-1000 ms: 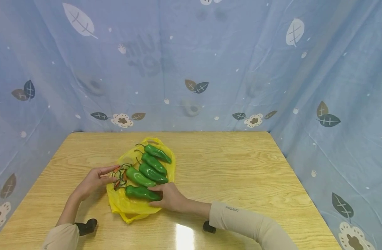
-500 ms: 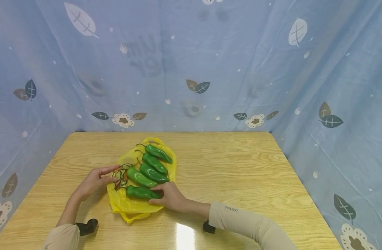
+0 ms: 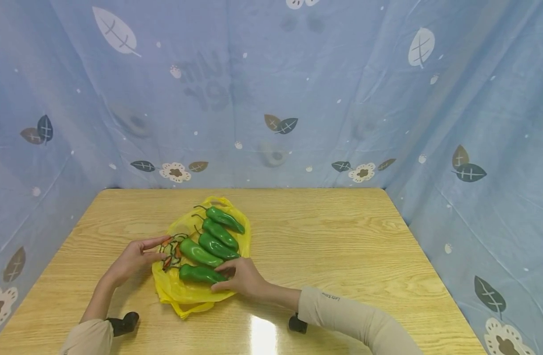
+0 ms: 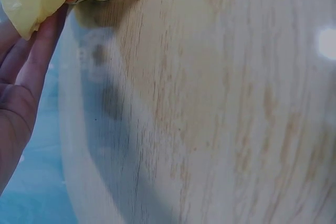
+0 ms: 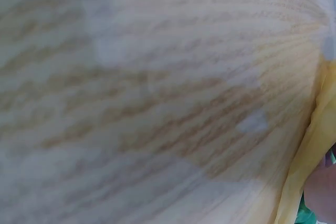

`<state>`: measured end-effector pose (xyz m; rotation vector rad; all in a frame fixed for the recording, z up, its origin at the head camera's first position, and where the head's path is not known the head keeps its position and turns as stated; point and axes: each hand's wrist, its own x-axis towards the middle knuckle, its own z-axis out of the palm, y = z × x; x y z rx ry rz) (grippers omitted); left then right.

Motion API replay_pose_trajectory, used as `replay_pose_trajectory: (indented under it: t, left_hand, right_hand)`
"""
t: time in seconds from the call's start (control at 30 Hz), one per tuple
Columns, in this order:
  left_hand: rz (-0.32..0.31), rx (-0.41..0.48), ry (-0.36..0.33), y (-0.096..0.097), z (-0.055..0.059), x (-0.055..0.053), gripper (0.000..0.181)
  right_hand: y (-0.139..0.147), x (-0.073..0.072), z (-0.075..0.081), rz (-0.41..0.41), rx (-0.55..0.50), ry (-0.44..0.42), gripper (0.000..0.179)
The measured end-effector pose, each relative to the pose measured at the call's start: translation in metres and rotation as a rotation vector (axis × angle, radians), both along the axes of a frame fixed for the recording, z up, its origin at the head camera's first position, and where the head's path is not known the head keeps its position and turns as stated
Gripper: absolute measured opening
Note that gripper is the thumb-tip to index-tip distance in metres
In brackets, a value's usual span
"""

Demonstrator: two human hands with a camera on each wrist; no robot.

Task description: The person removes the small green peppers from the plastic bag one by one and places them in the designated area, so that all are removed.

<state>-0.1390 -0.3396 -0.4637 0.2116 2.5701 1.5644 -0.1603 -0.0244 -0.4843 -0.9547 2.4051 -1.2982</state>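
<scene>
Several green peppers lie side by side on a crumpled yellow plastic bag (image 3: 187, 294) on the table. My right hand (image 3: 243, 278) holds the tip of the nearest green pepper (image 3: 198, 273) between thumb and fingers. My left hand (image 3: 131, 259) reaches to the bag's left side, fingers nearly straight. Its fingertips touch a small tangled bunch of thin dark green and orange-red pieces (image 3: 172, 249) whose kind is unclear. In the left wrist view the left fingers (image 4: 44, 51) run up under the yellow plastic. The right wrist view catches only a sliver of the hand (image 5: 321, 192) and the bag (image 5: 310, 156).
A wooden table (image 3: 333, 246) spreads to the right of the bag. Blue curtains (image 3: 271, 88) with leaf prints rise behind and on both sides. Black wrist mounts (image 3: 125, 323) hang below the forearms.
The right hand has shifted very slightly right along the nearest pepper's tip. The left hand and the other peppers stay where they were.
</scene>
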Motion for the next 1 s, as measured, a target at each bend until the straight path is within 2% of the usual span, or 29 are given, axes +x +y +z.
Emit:
replay_pose_trajectory:
  t: [0.23,0.33,0.6,0.83,1.0]
  left_hand:
    - [-0.006,0.012,0.004,-0.001,0.0,0.0,0.052]
    - [-0.008,0.024,0.003,-0.001,-0.001,0.0,0.052]
    - [-0.003,0.023,-0.003,-0.001,-0.002,0.0,0.053]
    - [0.004,0.001,-0.018,0.0,-0.002,0.0,0.054]
    - [0.019,-0.044,-0.017,0.0,-0.001,0.001,0.053]
  right_hand:
    - [0.0,0.0,-0.002,0.019,-0.014,0.054,0.038]
    - [-0.001,0.0,-0.001,0.013,-0.021,0.045,0.038]
    - [0.002,0.001,-0.001,-0.051,-0.085,-0.034,0.039]
    - [0.007,0.003,0.001,-0.061,-0.174,-0.104,0.036]
    - [0.012,0.003,0.005,-0.069,-0.198,-0.12,0.036]
